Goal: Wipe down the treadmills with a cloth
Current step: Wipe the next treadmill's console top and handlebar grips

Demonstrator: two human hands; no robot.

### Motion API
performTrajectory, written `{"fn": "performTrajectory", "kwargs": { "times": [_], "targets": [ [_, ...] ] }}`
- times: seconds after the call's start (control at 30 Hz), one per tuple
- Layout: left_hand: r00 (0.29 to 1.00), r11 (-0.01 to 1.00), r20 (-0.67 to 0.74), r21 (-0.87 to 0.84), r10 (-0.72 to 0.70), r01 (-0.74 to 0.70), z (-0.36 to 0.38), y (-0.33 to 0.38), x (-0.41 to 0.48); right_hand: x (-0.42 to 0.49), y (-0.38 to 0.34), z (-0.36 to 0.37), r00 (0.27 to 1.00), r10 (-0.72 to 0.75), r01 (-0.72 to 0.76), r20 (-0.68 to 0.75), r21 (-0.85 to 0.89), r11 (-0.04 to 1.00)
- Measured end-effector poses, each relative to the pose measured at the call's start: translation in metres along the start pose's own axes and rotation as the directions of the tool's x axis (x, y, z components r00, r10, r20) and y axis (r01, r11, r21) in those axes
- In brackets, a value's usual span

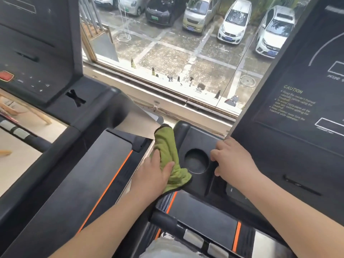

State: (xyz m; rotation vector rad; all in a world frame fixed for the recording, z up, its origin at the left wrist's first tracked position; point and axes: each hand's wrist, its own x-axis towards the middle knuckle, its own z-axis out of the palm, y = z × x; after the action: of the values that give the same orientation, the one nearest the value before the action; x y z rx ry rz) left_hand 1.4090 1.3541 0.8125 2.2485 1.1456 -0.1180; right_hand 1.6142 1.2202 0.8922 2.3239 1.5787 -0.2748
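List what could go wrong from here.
The cloth under the left hand drapes over the console tray edge, above the gap to the neighbouring treadmill; it might slip down there. The right hand rests on the tray, so that patch and the cup holder may be skipped.
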Motion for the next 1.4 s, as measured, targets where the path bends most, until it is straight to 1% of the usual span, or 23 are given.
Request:
{"fn": "performTrajectory", "kwargs": {
  "times": [0.03,0.1,0.2,0.27,0.33,0.4,0.43,0.53,0.7,0.8,0.87,0.97,1.1,1.17,1.23,1.33,1.4],
  "targets": [
    [1.0,1.0,0.007,0.003,-0.01,0.01,0.003,-0.011,-0.019,-0.007,-0.006,0.003,0.999,0.003,-0.003,-0.04,0.008,1.0],
    [0.999,0.999,0.019,0.031,-0.032,0.032,0.008,-0.028,-0.047,-0.019,-0.021,0.009,0.998,-0.011,0.016,-0.069,0.068,0.998],
    [0.998,0.995,0.023,0.081,-0.057,0.055,0.006,-0.033,-0.052,-0.036,-0.049,0.014,0.997,-0.031,0.048,-0.064,0.283,0.958],
    [0.996,0.993,0.03,0.084,-0.081,0.079,0.005,-0.025,-0.033,-0.046,-0.068,0.019,0.999,-0.039,0.04,-0.013,0.428,0.903],
    [0.992,0.992,0.036,0.015,-0.123,0.123,0.004,-0.019,-0.016,-0.058,-0.083,0.032,0.996,-0.038,-0.008,0.075,0.542,0.841],
    [0.99,0.988,0.002,-0.059,-0.141,0.141,0.009,-0.014,-0.016,-0.073,-0.092,0.05,0.99,-0.033,-0.056,0.137,0.593,0.803],
    [0.989,0.988,-0.033,-0.058,-0.143,0.141,0.013,-0.014,-0.024,-0.081,-0.096,0.061,0.988,-0.029,-0.069,0.152,0.602,0.796],
    [0.983,0.99,-0.142,0.068,-0.116,0.127,0.021,-0.024,-0.071,-0.106,-0.1,0.08,0.987,-0.017,-0.089,0.159,0.633,0.769],
    [0.961,0.973,-0.243,0.158,-0.129,0.171,0.041,-0.069,-0.164,-0.128,-0.116,0.08,0.986,-0.047,-0.062,0.161,0.614,0.787],
    [0.951,0.945,-0.267,0.24,-0.156,0.222,0.053,-0.092,-0.209,-0.122,-0.14,0.08,0.992,-0.078,0.017,0.098,0.514,0.858],
    [0.945,0.926,-0.28,0.283,-0.169,0.249,0.058,-0.103,-0.23,-0.114,-0.153,0.083,0.997,-0.062,0.034,0.044,0.461,0.887],
    [0.933,0.908,-0.327,0.327,-0.15,0.261,0.064,-0.113,-0.237,-0.107,-0.16,0.09,1.0,0.003,-0.004,0.003,0.418,0.908],
    [0.936,0.867,-0.318,0.411,-0.153,0.281,0.06,-0.103,-0.224,-0.108,-0.162,0.096,0.997,0.065,-0.038,-0.047,0.428,0.903],
    [0.946,0.876,-0.285,0.405,-0.153,0.263,0.053,-0.095,-0.213,-0.109,-0.169,0.095,0.992,0.097,-0.056,-0.086,0.387,0.92],
    [0.96,0.909,-0.234,0.348,-0.151,0.228,0.046,-0.089,-0.196,-0.11,-0.178,0.092,0.987,0.127,-0.085,-0.098,0.348,0.934],
    [0.979,0.961,-0.149,0.218,-0.137,0.168,0.036,-0.077,-0.163,-0.113,-0.192,0.086,0.986,0.158,-0.133,-0.058,0.306,0.943],
    [0.986,0.979,-0.126,0.157,-0.109,0.128,0.037,-0.074,-0.149,-0.114,-0.198,0.086,0.984,0.173,-0.152,-0.045,0.298,0.942]
  ]
}}
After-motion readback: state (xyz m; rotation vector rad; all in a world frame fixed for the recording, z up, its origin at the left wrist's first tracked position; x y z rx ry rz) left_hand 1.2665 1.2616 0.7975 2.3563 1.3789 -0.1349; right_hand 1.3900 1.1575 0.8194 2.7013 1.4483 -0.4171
